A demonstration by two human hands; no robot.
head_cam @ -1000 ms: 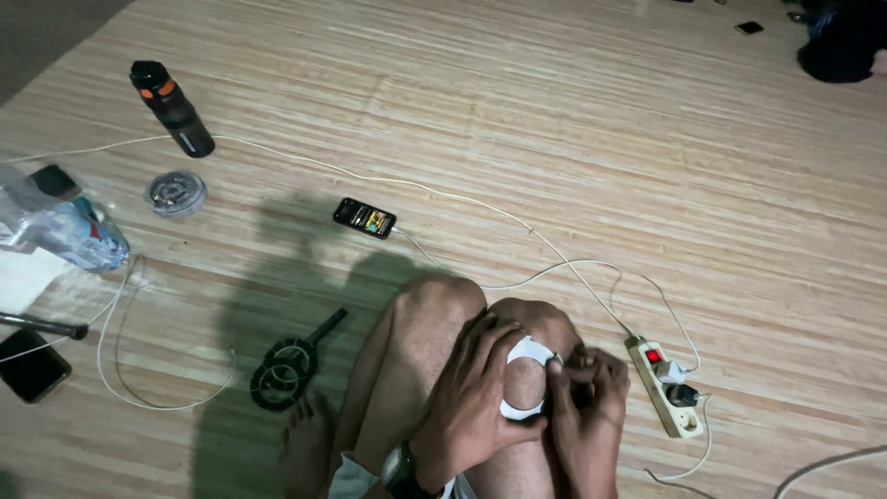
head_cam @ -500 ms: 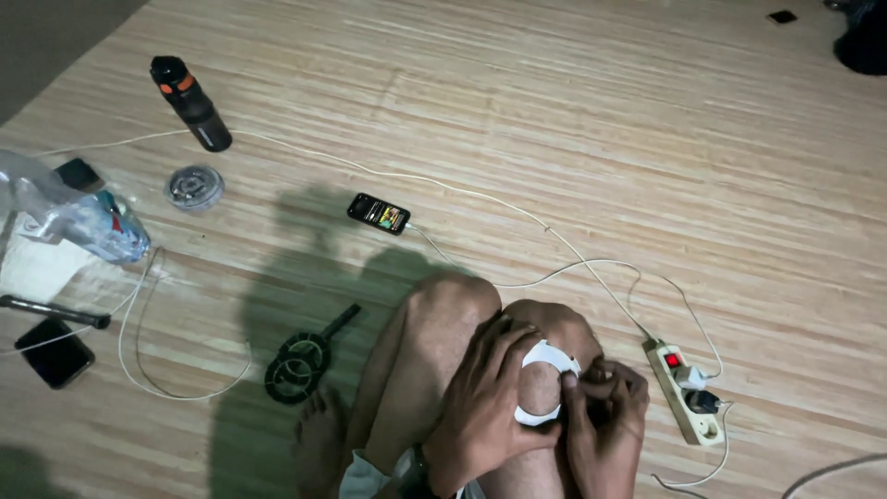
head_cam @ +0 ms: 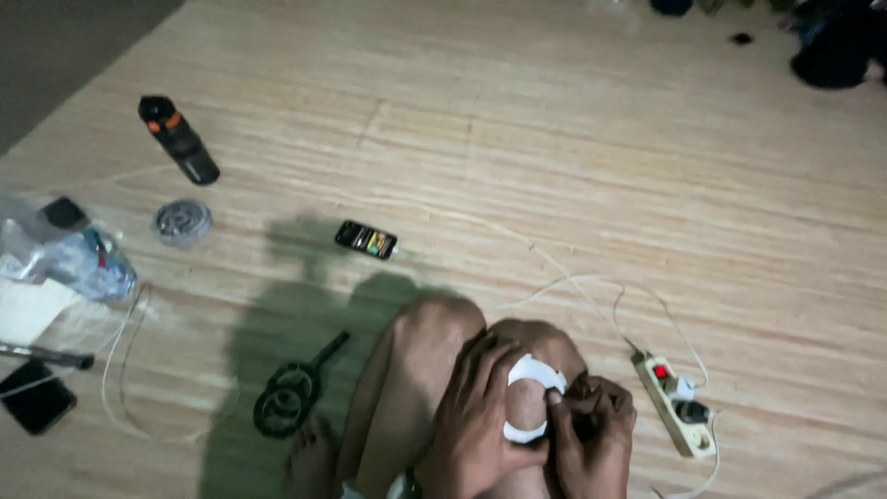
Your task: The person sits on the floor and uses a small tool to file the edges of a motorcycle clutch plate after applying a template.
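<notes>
I sit on a wooden floor with my knees drawn up. My left hand and my right hand meet over my right knee. Both hold a white curved band, shaped like an open ring. Left fingers wrap its lower left side; right fingers pinch its right edge. What the band is cannot be told. My bare foot rests on the floor below the left knee.
A power strip with a red light and white cables lies right of my knees. A lit phone, black bottle, round tin, plastic bag, dark phone and black hand gripper lie around.
The view shifted slightly, so floor objects drifted right and down. Both hands stay on the white band at the knee, with the right fingers pinching slightly lower on its edge.
</notes>
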